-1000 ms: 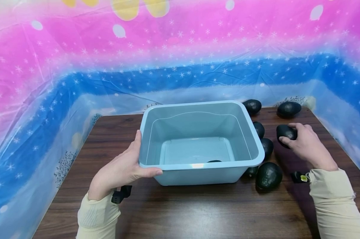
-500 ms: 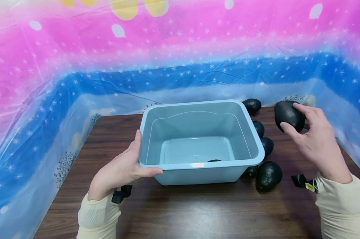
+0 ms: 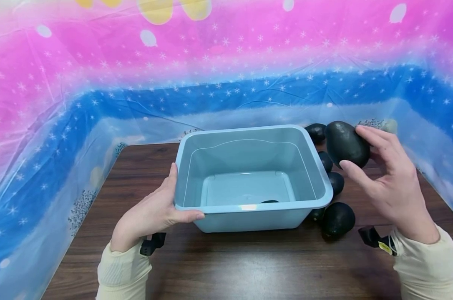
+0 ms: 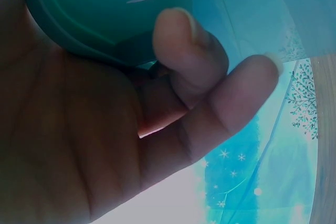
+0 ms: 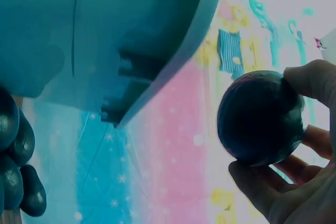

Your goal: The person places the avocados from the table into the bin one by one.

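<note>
A pale blue-green plastic tub (image 3: 249,220) stands mid-table. My left hand (image 3: 151,212) grips its left side, thumb along the front rim; in the left wrist view, fingers (image 4: 184,51) curl below the rim. The dark top of something rounded (image 3: 269,201) shows inside the tub, mostly hidden by the front wall. To the tub's right, my right hand (image 3: 395,183) holds a dark avocado (image 3: 347,144) raised above the table between thumb and fingers. In the right wrist view this avocado (image 5: 260,119) is apart from the tub (image 5: 105,35).
Several dark avocados lie along the tub's right side, among them a large one (image 3: 338,221) in front and one (image 3: 315,133) at the back. A patterned pink and blue cloth (image 3: 226,79) hangs behind the brown wooden table (image 3: 230,266).
My right hand has lifted the avocado off the table and carried it left, toward the tub. The held avocado and hand now cover the back-right spot. My left hand has stayed on the tub.
</note>
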